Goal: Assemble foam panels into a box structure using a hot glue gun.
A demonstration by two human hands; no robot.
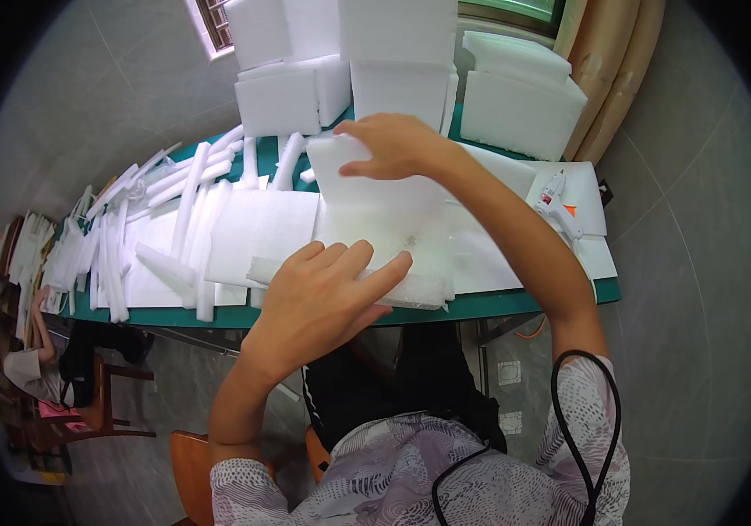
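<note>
Pressing flat on a white foam sheet [384, 232], the left hand [327, 294] lies palm down with fingers spread near the front edge of the green tabletop [498, 304], where a thin foam strip [410, 294] pokes out just under its fingertips. The right hand [393, 145] reaches across to the sheet's far edge and curls its fingers over that edge, gripping it. The sheet spans the room between the 2 hands, middle of the tabletop. Tall white foam blocks [393, 61] crowd the back edge right behind the right hand. Long white foam strips [183, 210] fill the left end. At the right end a white glue gun [555, 203] rests on a flat white board [590, 254], well apart from both hands.
</note>
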